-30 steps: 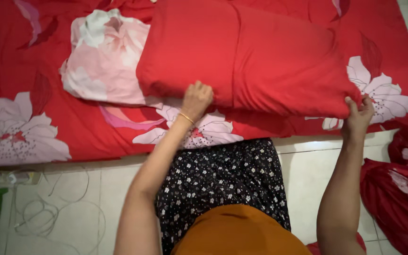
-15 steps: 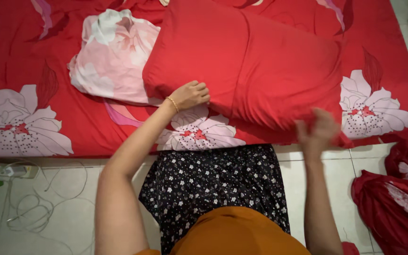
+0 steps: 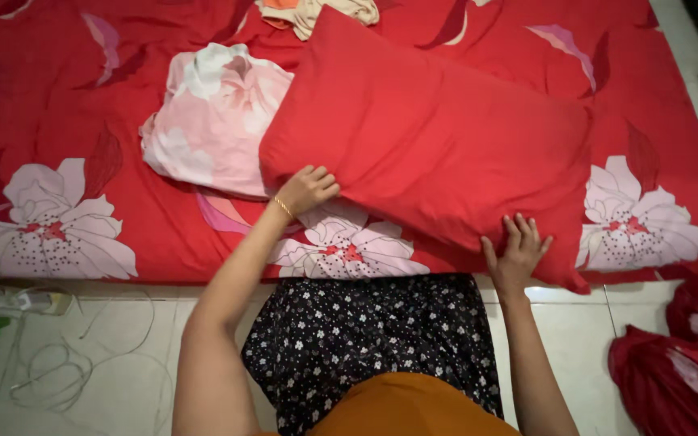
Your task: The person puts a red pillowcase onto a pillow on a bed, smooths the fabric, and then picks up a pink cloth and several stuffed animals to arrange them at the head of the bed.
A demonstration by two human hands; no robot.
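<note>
The red pillow (image 3: 430, 153) hides part of the pink-and-white pillow (image 3: 212, 117) and the left hand's (image 3: 307, 190) fingertips, while the frame's edges cut off the beige cloth (image 3: 321, 12), the bed (image 3: 58, 97) and the red bundle (image 3: 676, 379).

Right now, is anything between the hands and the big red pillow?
No, nothing visible is. The left hand touches the red pillow at its near left corner, and the right hand presses flat on its near edge. A flowered pillow lies beside it, partly tucked under.
</note>
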